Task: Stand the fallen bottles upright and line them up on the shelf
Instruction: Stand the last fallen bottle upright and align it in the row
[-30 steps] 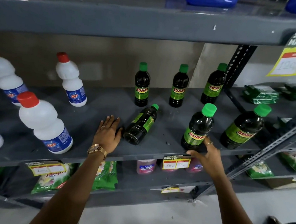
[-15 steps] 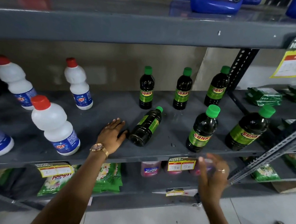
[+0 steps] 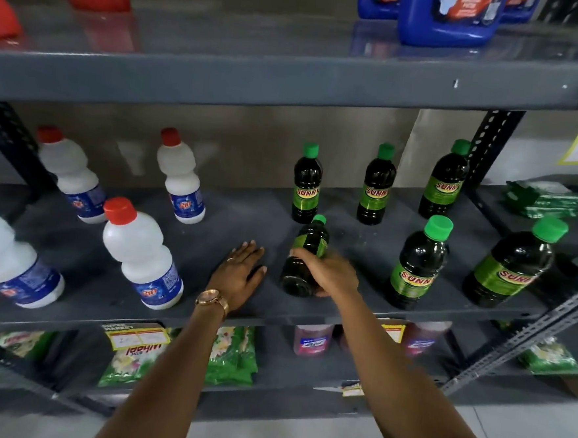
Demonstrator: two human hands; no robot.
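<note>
Mostly done: five dark green-capped bottles upright, three in a back row, two nearer the front. One fallen bottle (image 3: 307,254) left, lying on the shelf (image 3: 233,215) near its front edge. Long axis running front to back, cap toward the rear wall, base toward the edge. Right hand (image 3: 328,273) wrapped over its lower body. Left hand (image 3: 241,272) flat and spread on the shelf just beside, holding nothing.

Head view, down onto shelf (image 3: 211,234)
</note>
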